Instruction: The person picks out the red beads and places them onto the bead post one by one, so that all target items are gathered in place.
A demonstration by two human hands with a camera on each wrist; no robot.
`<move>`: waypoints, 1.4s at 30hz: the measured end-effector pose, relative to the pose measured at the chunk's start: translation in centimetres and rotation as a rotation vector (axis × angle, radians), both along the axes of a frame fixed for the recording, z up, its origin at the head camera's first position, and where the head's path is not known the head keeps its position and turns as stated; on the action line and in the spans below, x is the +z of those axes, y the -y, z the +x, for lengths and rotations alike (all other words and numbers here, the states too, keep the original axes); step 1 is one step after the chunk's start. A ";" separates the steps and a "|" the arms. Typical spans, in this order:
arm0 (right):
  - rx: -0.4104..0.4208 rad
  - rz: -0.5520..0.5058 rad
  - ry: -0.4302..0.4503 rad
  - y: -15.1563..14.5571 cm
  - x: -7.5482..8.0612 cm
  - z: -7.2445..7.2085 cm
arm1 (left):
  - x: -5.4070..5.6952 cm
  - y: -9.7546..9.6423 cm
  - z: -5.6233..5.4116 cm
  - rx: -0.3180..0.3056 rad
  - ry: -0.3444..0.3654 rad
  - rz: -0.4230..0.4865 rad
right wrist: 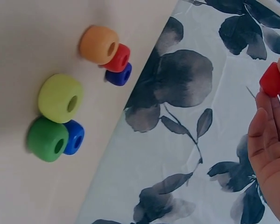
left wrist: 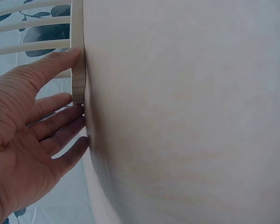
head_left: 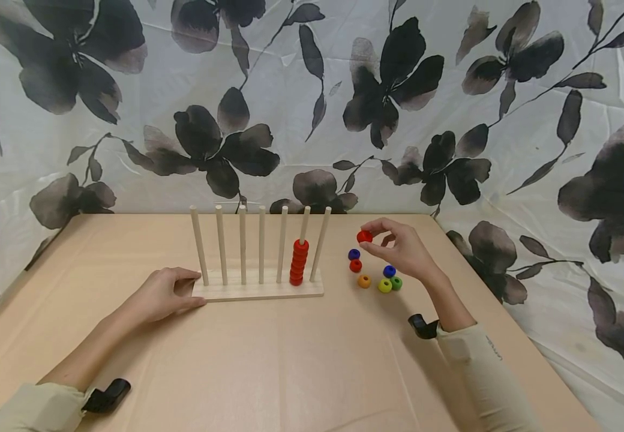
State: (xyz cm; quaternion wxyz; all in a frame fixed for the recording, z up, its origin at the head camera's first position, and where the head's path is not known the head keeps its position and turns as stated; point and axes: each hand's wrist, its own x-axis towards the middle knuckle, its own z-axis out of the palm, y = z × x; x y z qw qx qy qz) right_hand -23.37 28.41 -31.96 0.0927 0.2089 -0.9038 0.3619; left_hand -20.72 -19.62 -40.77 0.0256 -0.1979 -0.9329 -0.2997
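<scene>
My right hand [head_left: 401,249] pinches a red bead [head_left: 364,237] between thumb and fingers, raised above the table at the right. In the right wrist view that red bead [right wrist: 272,80] shows at the fingertips. A wooden peg stand [head_left: 260,291] with several upright pegs stands mid-table. Red beads [head_left: 299,263] are stacked on its second peg from the right; the other pegs are bare. My left hand [head_left: 158,295] holds the stand's left end, thumb on the front edge of the base [left wrist: 78,70] and fingers around its end.
Loose beads lie right of the stand: a blue bead [head_left: 354,254], a red one beside it, an orange bead [head_left: 364,281], a yellow bead [head_left: 384,285], a green bead [head_left: 396,283] and another blue one. Behind the table [head_left: 269,366] hangs a floral cloth [head_left: 301,108].
</scene>
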 end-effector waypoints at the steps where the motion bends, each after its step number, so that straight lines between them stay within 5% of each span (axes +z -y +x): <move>1: 0.001 -0.004 -0.009 0.1 0.1 0.0 | 0.0 0.0 0.0 -0.001 0.000 0.000; 42: 0.100 -0.106 -0.224 5.7 5.5 1.0 | 0.0 -0.2 -0.1 0.005 0.016 -0.001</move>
